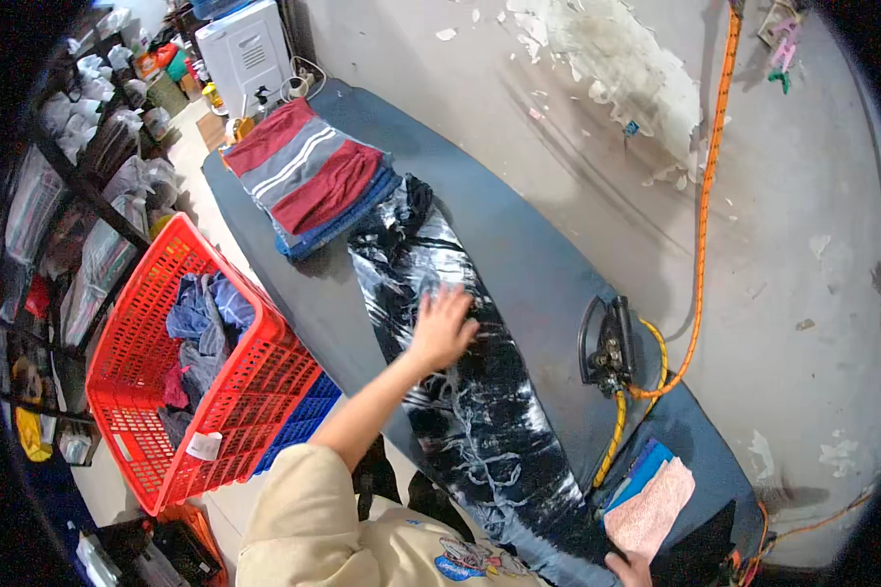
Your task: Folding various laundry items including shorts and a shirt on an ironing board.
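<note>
A long black-and-white patterned garment (477, 374) lies stretched along a grey-covered ironing board (528, 242). My left hand (444, 330) rests palm down on the garment's upper half, fingers spread. At the bottom edge of the view, my right hand (629, 569) grips the near end of the garment; most of that hand is cut off. The far end of the cloth is bunched beside a stack of folded clothes (305, 172), red and grey on top with blue below. To the right of the garment stands an iron (609, 345) with a black handle.
Yellow and orange hoses (708, 205) run from the iron. Folded pink cloth (650, 506) and blue cloth (640, 469) lie near my right hand. At left, a red plastic basket (227, 396) of clothes stands above a blue crate (301, 425). A peeling wall (778, 293) borders the board.
</note>
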A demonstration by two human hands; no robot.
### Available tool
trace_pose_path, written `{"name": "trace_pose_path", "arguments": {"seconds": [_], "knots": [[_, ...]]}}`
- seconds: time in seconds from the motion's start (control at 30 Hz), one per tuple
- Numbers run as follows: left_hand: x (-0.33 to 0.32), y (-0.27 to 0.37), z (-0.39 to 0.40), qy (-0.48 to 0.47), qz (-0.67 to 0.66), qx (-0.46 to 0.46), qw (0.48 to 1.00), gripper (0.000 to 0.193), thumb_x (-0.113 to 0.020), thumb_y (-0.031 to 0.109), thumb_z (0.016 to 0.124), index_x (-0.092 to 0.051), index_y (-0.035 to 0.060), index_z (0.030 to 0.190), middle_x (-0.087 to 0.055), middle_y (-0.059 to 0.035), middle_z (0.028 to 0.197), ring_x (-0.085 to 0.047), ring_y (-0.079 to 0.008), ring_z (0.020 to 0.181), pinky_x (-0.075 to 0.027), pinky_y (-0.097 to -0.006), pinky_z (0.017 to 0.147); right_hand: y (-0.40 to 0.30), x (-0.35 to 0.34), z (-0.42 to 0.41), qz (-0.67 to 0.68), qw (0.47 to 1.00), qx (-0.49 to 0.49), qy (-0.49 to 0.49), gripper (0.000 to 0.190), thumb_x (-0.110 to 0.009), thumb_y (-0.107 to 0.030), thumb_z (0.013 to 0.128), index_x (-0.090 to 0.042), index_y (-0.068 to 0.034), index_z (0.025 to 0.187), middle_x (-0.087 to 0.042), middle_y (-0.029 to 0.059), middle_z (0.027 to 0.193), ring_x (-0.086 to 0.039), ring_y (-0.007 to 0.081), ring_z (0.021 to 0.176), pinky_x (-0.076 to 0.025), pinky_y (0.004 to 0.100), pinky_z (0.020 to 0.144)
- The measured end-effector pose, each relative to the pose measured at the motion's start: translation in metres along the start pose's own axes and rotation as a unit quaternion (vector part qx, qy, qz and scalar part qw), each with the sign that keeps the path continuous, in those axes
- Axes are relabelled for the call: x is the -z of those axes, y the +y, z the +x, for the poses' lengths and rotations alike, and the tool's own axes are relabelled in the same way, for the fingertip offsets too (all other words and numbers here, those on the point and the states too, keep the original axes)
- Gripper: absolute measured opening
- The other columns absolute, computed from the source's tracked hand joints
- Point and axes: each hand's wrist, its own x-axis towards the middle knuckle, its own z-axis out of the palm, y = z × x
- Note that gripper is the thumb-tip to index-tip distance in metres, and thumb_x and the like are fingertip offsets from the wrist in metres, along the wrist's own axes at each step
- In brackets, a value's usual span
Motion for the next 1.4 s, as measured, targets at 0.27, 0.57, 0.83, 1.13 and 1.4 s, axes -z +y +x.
{"name": "trace_pose_path", "arguments": {"seconds": [0.27, 0.57, 0.83, 1.13, 1.4], "knots": [[0.077, -0.159, 0.092, 0.039, 0.219, 0.199, 0.954, 0.053, -0.056, 0.034, 0.085, -0.046, 0.0046, 0.128, -0.051, -0.0128, 0.127, -0.048, -0.0304, 0.117, -0.035, -0.0541, 0.096, -0.052, -0.033, 0.019, 0.045, 0.997, 0.004, -0.068, 0.025, -0.058, -0.007, 0.069, -0.059, 0.004, 0.092, -0.058, 0.0154, 0.079, -0.056, 0.025, 0.074, -0.044, 0.0381, 0.069], [0.052, -0.133, 0.157, 0.143, 0.135, -0.018, 0.98, 0.064, -0.063, 0.015, 0.076, -0.039, 0.0052, 0.135, -0.049, -0.0136, 0.126, -0.052, -0.0294, 0.102, -0.044, -0.0382, 0.081, -0.133, -0.018, 0.015, 0.049, 0.992, -0.039, -0.108, 0.028, -0.06, -0.009, 0.071, -0.059, 0.003, 0.096, -0.06, 0.0146, 0.084, -0.056, 0.0247, 0.078, -0.044, 0.0376, 0.071], [0.038, -0.175, 0.232, 0.073, 0.012, 0.028, 0.997, 0.015, -0.048, 0.002, 0.083, -0.05, 0.003, 0.097, -0.054, -0.0203, 0.104, -0.061, -0.0392, 0.088, -0.051, -0.0459, 0.071, -0.202, 0.0, -0.013, 0.075, 0.985, -0.089, -0.13, 0.031, -0.062, -0.011, 0.072, -0.059, 0.003, 0.1, -0.061, 0.0139, 0.087, -0.057, 0.0244, 0.081, -0.045, 0.0372, 0.074], [0.048, -0.133, 0.17, 0.155, -0.006, -0.166, 0.974, 0.047, -0.055, 0.011, 0.084, -0.045, 0.0065, 0.129, -0.046, -0.0136, 0.134, -0.044, -0.0274, 0.126, -0.03, -0.0446, 0.107, -0.262, 0.019, -0.01, 0.107, 0.974, -0.1, -0.171, 0.035, -0.064, -0.013, 0.074, -0.059, 0.002, 0.105, -0.063, 0.0131, 0.092, -0.057, 0.0241, 0.084, -0.046, 0.0367, 0.076], [0.083, -0.153, 0.118, 0.127, 0.057, -0.027, 0.99, 0.026, -0.062, 0.02, 0.081, -0.06, 0.0026, 0.101, -0.061, -0.0149, 0.11, -0.056, -0.0327, 0.103, -0.043, -0.0453, 0.088, -0.294, 0.025, -0.028, 0.136, 0.956, -0.064, -0.251, 0.038, -0.066, -0.015, 0.075, -0.059, 0.002, 0.109, -0.064, 0.0124, 0.095, -0.058, 0.0239, 0.087, -0.047, 0.0363, 0.079]]}}
